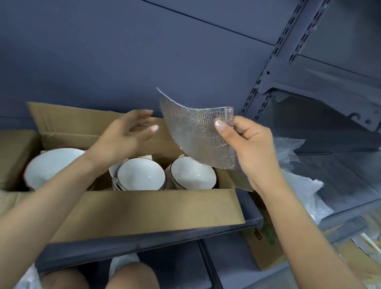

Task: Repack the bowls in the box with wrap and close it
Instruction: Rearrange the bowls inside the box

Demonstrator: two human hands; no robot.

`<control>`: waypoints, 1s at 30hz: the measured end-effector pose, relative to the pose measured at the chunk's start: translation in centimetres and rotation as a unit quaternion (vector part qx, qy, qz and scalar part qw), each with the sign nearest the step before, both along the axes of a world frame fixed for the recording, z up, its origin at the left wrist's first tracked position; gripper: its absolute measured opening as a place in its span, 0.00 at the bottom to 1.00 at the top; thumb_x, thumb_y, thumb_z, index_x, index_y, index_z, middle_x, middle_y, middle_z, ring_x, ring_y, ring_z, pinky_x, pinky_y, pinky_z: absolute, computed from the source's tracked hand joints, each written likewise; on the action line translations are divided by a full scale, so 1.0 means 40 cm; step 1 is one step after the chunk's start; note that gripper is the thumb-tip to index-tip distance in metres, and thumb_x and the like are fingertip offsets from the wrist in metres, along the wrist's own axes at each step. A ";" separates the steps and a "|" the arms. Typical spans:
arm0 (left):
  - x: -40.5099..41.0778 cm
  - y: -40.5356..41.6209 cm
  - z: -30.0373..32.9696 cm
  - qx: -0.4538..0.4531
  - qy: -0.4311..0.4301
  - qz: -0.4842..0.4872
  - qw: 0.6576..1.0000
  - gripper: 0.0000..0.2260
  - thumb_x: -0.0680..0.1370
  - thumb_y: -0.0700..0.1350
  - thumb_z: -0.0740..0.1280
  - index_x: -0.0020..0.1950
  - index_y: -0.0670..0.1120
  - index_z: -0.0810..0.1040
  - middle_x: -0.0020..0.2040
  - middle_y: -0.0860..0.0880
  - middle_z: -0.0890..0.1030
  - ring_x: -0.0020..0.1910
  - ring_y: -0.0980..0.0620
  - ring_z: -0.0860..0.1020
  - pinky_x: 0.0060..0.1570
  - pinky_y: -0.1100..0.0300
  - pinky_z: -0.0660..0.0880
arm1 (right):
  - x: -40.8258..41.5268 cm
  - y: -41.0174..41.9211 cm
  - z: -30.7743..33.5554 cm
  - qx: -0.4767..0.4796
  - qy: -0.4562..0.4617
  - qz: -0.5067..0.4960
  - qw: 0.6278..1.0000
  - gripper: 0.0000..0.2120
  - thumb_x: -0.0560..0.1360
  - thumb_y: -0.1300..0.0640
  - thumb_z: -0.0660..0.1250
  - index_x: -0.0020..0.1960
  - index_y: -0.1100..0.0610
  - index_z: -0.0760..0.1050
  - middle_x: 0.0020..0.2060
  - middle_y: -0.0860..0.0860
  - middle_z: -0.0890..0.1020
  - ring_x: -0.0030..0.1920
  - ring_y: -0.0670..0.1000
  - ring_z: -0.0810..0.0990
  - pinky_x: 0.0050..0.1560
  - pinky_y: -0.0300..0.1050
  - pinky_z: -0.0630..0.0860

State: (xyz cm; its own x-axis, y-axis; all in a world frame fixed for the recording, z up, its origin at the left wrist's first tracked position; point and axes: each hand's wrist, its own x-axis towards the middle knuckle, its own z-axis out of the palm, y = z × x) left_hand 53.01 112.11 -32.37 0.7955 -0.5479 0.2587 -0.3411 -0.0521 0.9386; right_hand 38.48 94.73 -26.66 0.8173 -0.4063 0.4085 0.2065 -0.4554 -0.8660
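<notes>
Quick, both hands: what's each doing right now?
Left hand: open, holding nothing, above the box.
Right hand: pinching the bubble wrap sheet.

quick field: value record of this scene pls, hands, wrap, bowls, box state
right hand: pinches a sheet of bubble wrap above the box
left hand: open, over the box, holding nothing
bowls: white with dark rims, three stacks showing inside the box
box: cardboard, flaps open, on a grey shelf
loose wrap: lying on the shelf to the right
task state: bowls uncovered, box not yet closed
</notes>
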 end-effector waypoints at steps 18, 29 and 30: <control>0.100 0.385 -0.004 -0.175 0.133 0.117 0.968 0.07 0.71 0.41 0.74 0.43 0.43 0.76 0.35 0.47 0.76 0.31 0.52 0.72 0.33 0.61 0.73 | 0.246 0.220 -0.010 0.059 0.054 0.034 0.996 0.12 0.74 0.53 0.70 0.44 0.63 0.81 0.39 0.53 0.79 0.40 0.45 0.74 0.49 0.42 0.71; 0.181 0.527 -0.072 -0.132 0.120 0.228 0.957 0.05 0.73 0.37 0.71 0.41 0.44 0.76 0.26 0.56 0.80 0.28 0.64 0.78 0.29 0.72 0.73 | 0.362 0.282 -0.153 0.053 0.170 0.102 0.979 0.09 0.77 0.64 0.65 0.55 0.64 0.79 0.40 0.51 0.83 0.36 0.42 0.81 0.45 0.35 0.79; 0.185 0.535 -0.078 -0.129 0.120 0.235 0.956 0.05 0.73 0.37 0.70 0.41 0.44 0.76 0.25 0.57 0.79 0.28 0.64 0.78 0.28 0.73 0.73 | 0.371 0.286 -0.169 0.037 0.186 0.111 0.976 0.09 0.77 0.64 0.65 0.56 0.65 0.78 0.40 0.51 0.82 0.36 0.42 0.81 0.45 0.34 0.79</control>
